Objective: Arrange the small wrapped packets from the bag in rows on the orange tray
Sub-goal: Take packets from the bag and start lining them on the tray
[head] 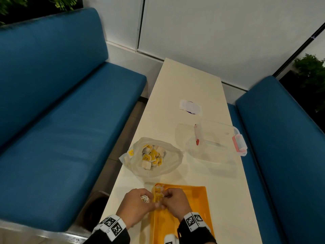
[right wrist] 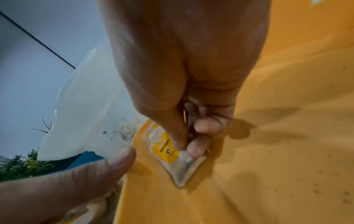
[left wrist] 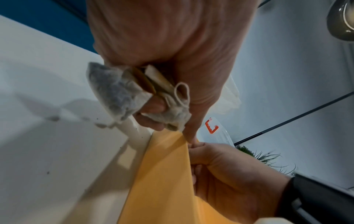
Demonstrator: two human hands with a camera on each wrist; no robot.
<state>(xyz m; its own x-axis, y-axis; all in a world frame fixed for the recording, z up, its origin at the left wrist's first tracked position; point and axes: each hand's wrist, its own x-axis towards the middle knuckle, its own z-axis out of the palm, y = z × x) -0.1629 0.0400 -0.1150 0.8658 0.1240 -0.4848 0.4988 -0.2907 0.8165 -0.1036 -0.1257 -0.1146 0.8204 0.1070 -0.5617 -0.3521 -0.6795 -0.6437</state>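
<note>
An orange tray lies at the near end of the white table. A clear plastic bag full of small yellow-and-white wrapped packets sits just beyond it. My left hand grips a bunch of packets at the tray's left edge, with its index finger stretched down to my right hand. My right hand pinches one packet that lies on the tray near its left rim. A few packets lie along the tray's far-left corner.
A clear plastic box with red latches stands on the table to the right of the bag. A white paper slip lies farther back. Blue benches flank the table on the left and right.
</note>
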